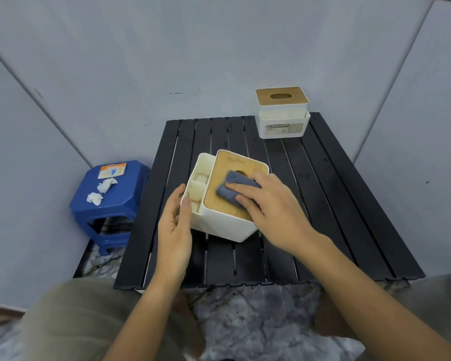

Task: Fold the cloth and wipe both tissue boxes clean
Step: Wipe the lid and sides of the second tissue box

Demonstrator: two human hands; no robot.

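Note:
A white tissue box (220,226) with a bamboo lid and side compartments sits tilted in the middle of the black slatted table (323,204). A folded blue-grey cloth (232,182) lies on its lid, partly over the slot. My right hand (268,204) presses the cloth flat against the lid with straight fingers. My left hand (175,222) rests against the box's left side, thumb on the rim. A second white tissue box (283,115) with a bamboo lid stands upright at the table's far right corner.
A blue plastic stool (110,204) stands left of the table, bearing two crumpled white tissues (102,191) and a small orange-and-white packet (112,170). Grey walls close in behind and on both sides. My knees sit below the table's near edge.

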